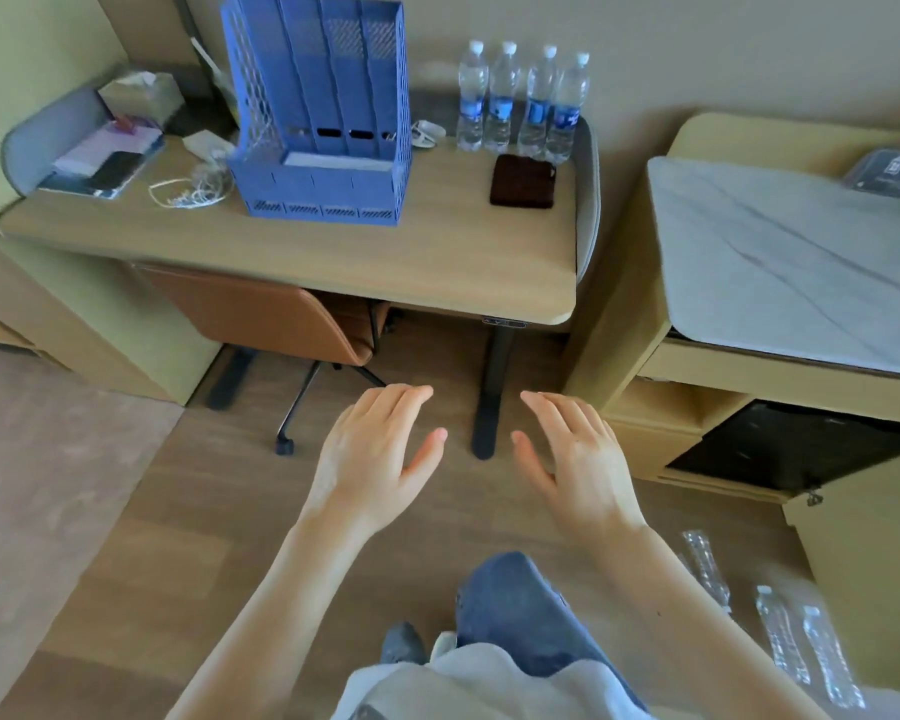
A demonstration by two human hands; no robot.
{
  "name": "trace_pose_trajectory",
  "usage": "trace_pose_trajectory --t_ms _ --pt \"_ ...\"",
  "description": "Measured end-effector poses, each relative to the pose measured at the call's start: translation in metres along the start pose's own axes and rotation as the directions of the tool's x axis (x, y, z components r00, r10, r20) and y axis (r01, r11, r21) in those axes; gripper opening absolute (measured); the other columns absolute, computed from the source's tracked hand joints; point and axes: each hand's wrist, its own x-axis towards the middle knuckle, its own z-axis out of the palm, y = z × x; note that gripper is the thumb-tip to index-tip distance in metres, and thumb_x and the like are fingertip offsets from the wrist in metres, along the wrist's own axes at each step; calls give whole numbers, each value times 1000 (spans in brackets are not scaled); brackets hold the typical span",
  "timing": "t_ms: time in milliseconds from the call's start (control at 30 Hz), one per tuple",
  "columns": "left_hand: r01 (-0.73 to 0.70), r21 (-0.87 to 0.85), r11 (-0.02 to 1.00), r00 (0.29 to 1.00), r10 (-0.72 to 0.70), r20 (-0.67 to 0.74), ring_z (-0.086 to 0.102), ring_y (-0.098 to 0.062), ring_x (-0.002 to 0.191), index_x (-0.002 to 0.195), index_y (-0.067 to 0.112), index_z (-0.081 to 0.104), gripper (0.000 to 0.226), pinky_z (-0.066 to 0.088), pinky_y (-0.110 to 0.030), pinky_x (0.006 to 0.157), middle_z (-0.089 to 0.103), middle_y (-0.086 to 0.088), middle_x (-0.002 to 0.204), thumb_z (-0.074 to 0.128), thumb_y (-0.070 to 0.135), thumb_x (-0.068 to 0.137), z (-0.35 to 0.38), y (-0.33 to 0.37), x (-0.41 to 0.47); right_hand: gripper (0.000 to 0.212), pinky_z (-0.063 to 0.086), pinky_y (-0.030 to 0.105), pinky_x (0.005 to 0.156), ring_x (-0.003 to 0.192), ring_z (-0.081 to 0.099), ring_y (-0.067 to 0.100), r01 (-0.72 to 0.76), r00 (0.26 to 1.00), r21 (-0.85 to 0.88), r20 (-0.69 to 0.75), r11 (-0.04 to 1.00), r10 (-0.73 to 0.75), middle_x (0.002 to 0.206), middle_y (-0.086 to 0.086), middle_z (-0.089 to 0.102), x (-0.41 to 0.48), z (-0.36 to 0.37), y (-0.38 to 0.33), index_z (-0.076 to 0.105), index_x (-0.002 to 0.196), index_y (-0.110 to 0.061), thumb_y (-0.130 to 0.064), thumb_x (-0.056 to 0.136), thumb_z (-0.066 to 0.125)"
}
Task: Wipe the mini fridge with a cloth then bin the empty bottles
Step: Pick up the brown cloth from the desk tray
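Your left hand (pixel 380 449) and right hand (pixel 575 454) hover side by side over the floor, palms down, fingers spread and loosely extended, and neither one holds anything. Nothing of the task looks started yet, so the cloth comes first.

The dark brown cloth (pixel 522 181) lies folded flat on the desk (pixel 333 262), near the desk's right end and just in front of the four upright water bottles (pixel 523 103). From your hands it sits up and ahead, almost directly beyond the right hand and only a little to the right of the gap between both. Your right hand is the nearer one, so the reach is a plain forward stretch over the desk edge. The cloth is roughly square, with no long axis to speak of, so the approach angle matters little.

The mini fridge (pixel 796 444) sits low in the cabinet to your right, below the marble-topped surface (pixel 780 262), with its dark front facing out. It lies well to the right of your right hand and about level with it.

The empty bottles (pixel 801 631) lie on their sides on the floor at your lower right, near the cabinet door (pixel 863 563), their long axes running roughly away from you. No bin shows in this view.
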Motion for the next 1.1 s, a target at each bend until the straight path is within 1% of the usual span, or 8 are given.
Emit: trace_pose_trajectory --t_ms 133,300,433,500,667,767,933,1100 --pt "2 -15 1000 1000 -1 23 62 -16 103 120 14 63 45 41 -21 81 67 2 114 43 43 92 19 -25 49 42 54 43 93 113 64 29 -16 1000 -10 18 1000 16 121 9 69 54 22 14 65 128 -7 -31 95 57" --pt "14 -7 1000 996 -13 90 65 -19 100 118 13 64 47 51 -29 79 68 2 111 42 45 92 50 -62 125 43 54 39 92 110 66 26 -28 999 -17 28 999 28 120 7 70 136 58 42 62 131 -10 -32 94 61" --pt "33 8 999 993 -34 115 63 -21 102 120 14 64 49 52 -32 80 67 3 113 41 46 92 56 -89 202 46 55 38 86 106 64 27 2 999 1 37 1000 -2 117 5 69 211 76 61 60 130 -10 -37 95 48" --pt "28 21 999 994 -30 104 63 -19 102 120 15 63 48 51 -30 80 66 5 114 41 47 92 54 -100 240 44 56 39 84 109 63 27 -24 999 13 23 1000 24 119 5 68 247 80 69 59 131 -12 -36 95 50" --pt "-73 73 995 994 66 88 64 -19 96 117 15 63 45 46 -24 69 67 3 109 41 45 92 49 -113 335 45 56 40 90 112 62 25 -56 998 -24 9 998 56 126 4 66 328 78 88 57 135 -14 -38 97 49" --pt "-107 71 992 991 100 90 63 -21 95 117 15 62 44 46 -26 67 67 3 109 42 45 92 49 -117 382 46 54 39 93 114 61 23 -73 997 -35 -10 997 72 128 3 65 366 77 98 55 137 -17 -41 99 46" --pt "-145 24 989 983 141 118 64 -24 93 116 12 63 44 51 -34 70 68 0 107 44 42 91 62 -127 438 45 53 38 91 112 62 24 -94 994 -71 -62 993 90 124 4 67 413 87 115 57 134 -14 -41 99 45" --pt "-180 0 984 953 175 246 65 -27 95 116 9 64 48 53 -37 76 68 -3 108 41 42 91 93 -143 470 40 54 41 86 106 64 30 -108 994 -142 -46 984 103 120 10 67 439 117 138 60 129 -7 -32 99 51"
